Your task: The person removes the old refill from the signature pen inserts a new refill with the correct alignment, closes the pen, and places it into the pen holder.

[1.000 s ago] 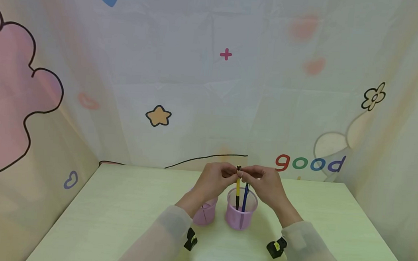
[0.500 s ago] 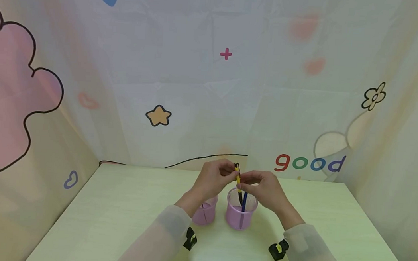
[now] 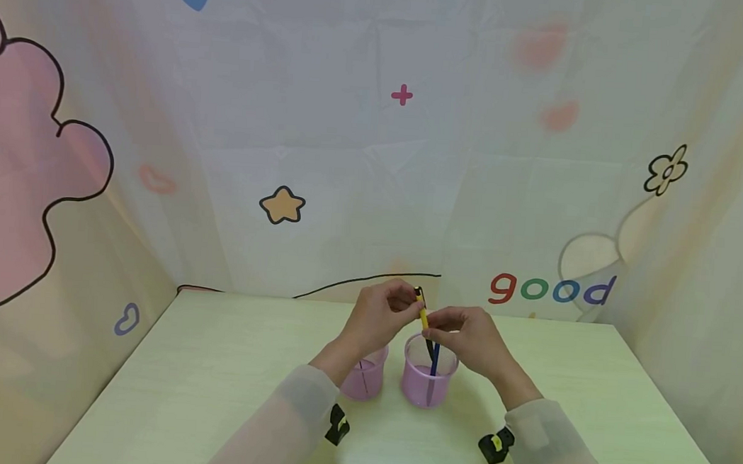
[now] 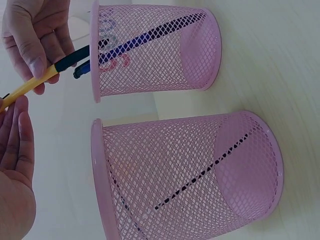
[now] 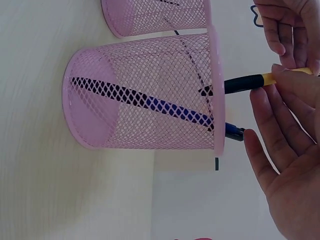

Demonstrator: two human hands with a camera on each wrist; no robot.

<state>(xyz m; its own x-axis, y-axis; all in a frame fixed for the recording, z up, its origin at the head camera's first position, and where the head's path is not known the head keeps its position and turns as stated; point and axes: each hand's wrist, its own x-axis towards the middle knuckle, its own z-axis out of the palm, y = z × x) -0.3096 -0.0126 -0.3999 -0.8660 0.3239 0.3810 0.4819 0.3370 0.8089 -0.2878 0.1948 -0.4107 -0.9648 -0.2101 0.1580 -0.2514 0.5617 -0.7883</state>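
A yellow pen with a black grip section [image 3: 424,320] is held in both hands, tilted above the right pink mesh pen cup [image 3: 424,393]. My left hand [image 3: 375,316] pinches its upper end. Lower on the yellow barrel, the thumb and fingers of my right hand [image 3: 470,337] pinch it near the black section. In the right wrist view the pen's black tip [image 5: 206,91] shows through the mesh, just inside the rim. A blue pen [image 4: 127,46] leans inside the same cup, its end poking past the rim close to my right fingers.
A second pink mesh cup [image 3: 363,386] stands to the left, partly behind my left forearm; a thin dark stick [image 4: 200,174] shows through its mesh. Both cups are on a pale wooden table [image 3: 235,373]. A printed curtain [image 3: 351,153] hangs behind.
The yellow pen has gone from nearly upright to tilted, its top leaning left and its tip rising higher in the cup. My right hand has slid down the barrel from the top.
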